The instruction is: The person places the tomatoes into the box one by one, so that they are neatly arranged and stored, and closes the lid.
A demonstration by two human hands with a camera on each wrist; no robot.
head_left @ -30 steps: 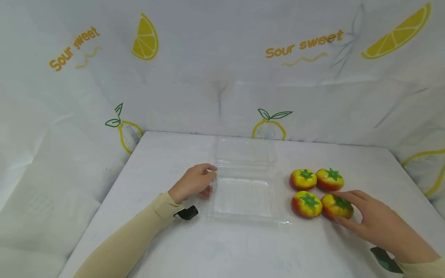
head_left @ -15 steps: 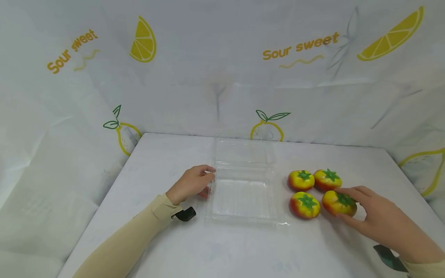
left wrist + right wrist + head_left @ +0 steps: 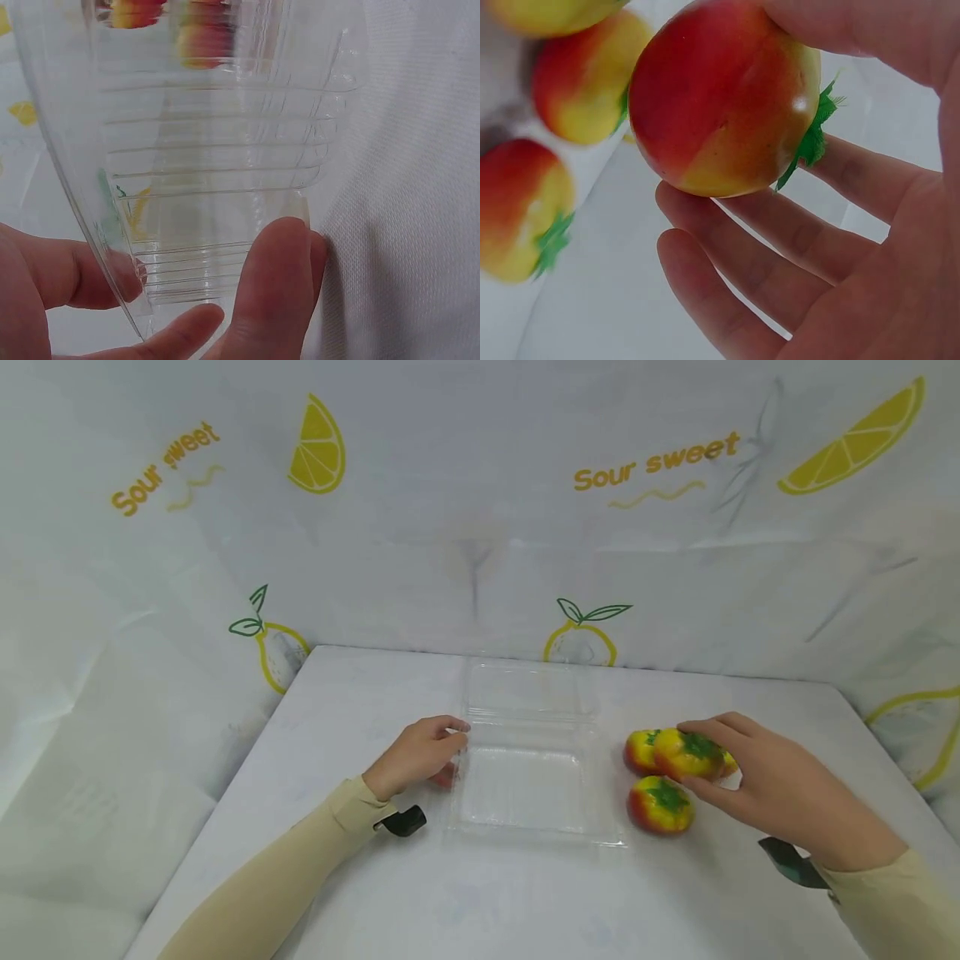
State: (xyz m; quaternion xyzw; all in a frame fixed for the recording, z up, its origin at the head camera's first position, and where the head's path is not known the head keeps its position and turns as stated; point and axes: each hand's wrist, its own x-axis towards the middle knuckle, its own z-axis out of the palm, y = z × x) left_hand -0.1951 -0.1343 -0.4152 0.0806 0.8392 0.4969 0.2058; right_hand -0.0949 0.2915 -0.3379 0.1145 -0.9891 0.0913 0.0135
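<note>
- Cloth (image 3: 390, 577) in a lemon pattern, behind the table.
- White table (image 3: 525, 902), under the box and fruit.
- Clear plastic box (image 3: 517, 789), its lid (image 3: 525, 687) open toward the cloth.
- Right hand (image 3: 787, 785): thumb and fingers clamped on one red-and-yellow fruit (image 3: 686, 756) — held right of the box, overlapping two others from above.
- Left hand (image 3: 416, 752) at the box's left edge, fingers apart — whether they pinch it, I cannot tell.
- Loose fruit (image 3: 660, 806), three, near the box's right side.

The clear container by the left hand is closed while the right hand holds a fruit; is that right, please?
The clear container by the left hand is open, not closed, as the head view shows; the right hand holds a fruit.
</note>
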